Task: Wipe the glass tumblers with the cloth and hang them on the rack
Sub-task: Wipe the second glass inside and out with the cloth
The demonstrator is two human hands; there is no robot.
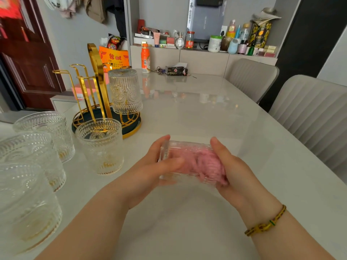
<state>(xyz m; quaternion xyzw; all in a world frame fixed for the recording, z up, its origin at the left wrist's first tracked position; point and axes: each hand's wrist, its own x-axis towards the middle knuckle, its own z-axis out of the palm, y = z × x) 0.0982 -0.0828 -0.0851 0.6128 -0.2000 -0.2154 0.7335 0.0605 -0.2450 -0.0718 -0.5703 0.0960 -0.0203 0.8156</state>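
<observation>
At the far left three embossed glasses stood upright in a close row along the edge of the white table (pixel 206 109): the nearest tumbler (pixel 28 203), the middle tumbler (pixel 32 156) and the far tumbler (pixel 47 132). Just to their right a fourth tumbler (pixel 101 147) stood upright too, right in front of the gold rack (pixel 93 87). The rack rested on its round dark base, and one hung tumbler (pixel 124 91) sat mouth down over a peg on its right side (the pegs further left carried nothing).

Near the middle, low over the table, the left hand (pixel 150 169) gripped the held tumbler (pixel 180 147), fingers curled round its base end. This glass lay on its side, base to the left and mouth to the right, clear of the tabletop. The pink cloth (pixel 202 164) was bunched inside it, showing through the wall. The right hand (pixel 236 173) gripped the cloth at the mouth, thumb lying along the outside of the rim. The two hands were close together, joined by the glass. A yellow cord bracelet (pixel 266 222) circled the right wrist.

At the back an orange bottle (pixel 145 59) stood near the wall, and two grey chairs (pixel 309 113) lined the right side of the table
</observation>
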